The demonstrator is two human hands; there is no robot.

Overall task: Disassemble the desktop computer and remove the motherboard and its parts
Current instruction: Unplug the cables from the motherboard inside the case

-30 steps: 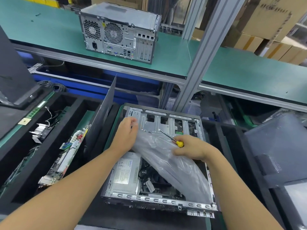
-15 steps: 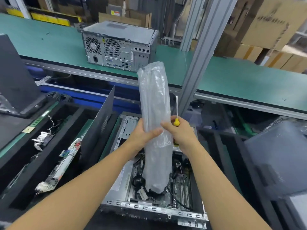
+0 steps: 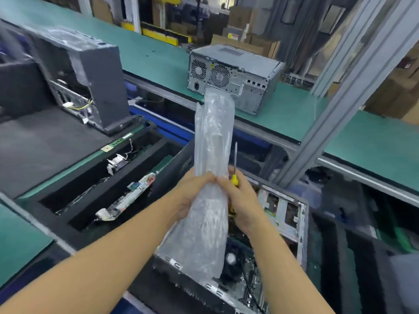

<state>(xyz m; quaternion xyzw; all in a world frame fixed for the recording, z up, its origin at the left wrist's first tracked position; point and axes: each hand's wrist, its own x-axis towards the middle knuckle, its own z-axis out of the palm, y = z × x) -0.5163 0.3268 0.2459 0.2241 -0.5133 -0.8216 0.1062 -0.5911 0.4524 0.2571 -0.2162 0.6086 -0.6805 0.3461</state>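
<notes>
Chassis (image 3: 283, 223) below us, lid off, motherboard (image 3: 248, 274) still inside; above it our left hand (image 3: 192, 196) and right hand (image 3: 241, 200) both curl round an upright roll of clear plastic wrap (image 3: 213, 137), the right also clamping a yellow-handled screwdriver (image 3: 235, 177). Beyond, another desktop tower (image 3: 231, 75) sits on the green bench (image 3: 294, 105).

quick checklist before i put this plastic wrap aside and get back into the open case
1. Plastic wrap gripped by left hand and right hand: ok.
2. Yellow-handled screwdriver secure in the right hand, shaft pointing up: ok.
3. Wrap's lower end free of the open computer case: cannot tell.
4. Case interior exposed, cooler fan visible: ok.
5. Motherboard free of cables: cannot tell, blurred.
</notes>
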